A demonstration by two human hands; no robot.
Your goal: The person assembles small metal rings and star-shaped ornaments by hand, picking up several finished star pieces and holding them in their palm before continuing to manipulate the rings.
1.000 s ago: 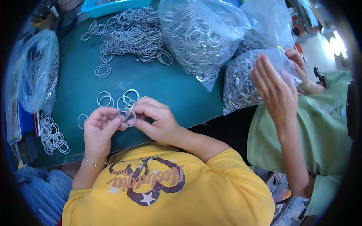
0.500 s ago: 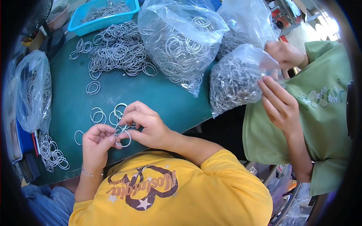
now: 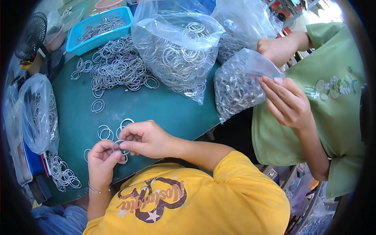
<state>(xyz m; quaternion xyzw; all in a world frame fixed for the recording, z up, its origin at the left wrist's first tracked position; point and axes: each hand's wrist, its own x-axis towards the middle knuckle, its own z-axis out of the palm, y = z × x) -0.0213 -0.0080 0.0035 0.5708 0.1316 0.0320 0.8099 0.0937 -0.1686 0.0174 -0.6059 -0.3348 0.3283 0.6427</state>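
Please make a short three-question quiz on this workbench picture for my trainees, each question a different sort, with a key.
1. Multiple choice: What do the camera wearer's left hand and right hand hold between them?
a) Scissors
b) Silvery rings
c) Rope

2. True or false: The turquoise basket stands farther from the camera wearer than the heap of loose rings.

3. Fill in: Left of the turquoise basket stands a black ____.

Key: 1. b; 2. true; 3. fan.
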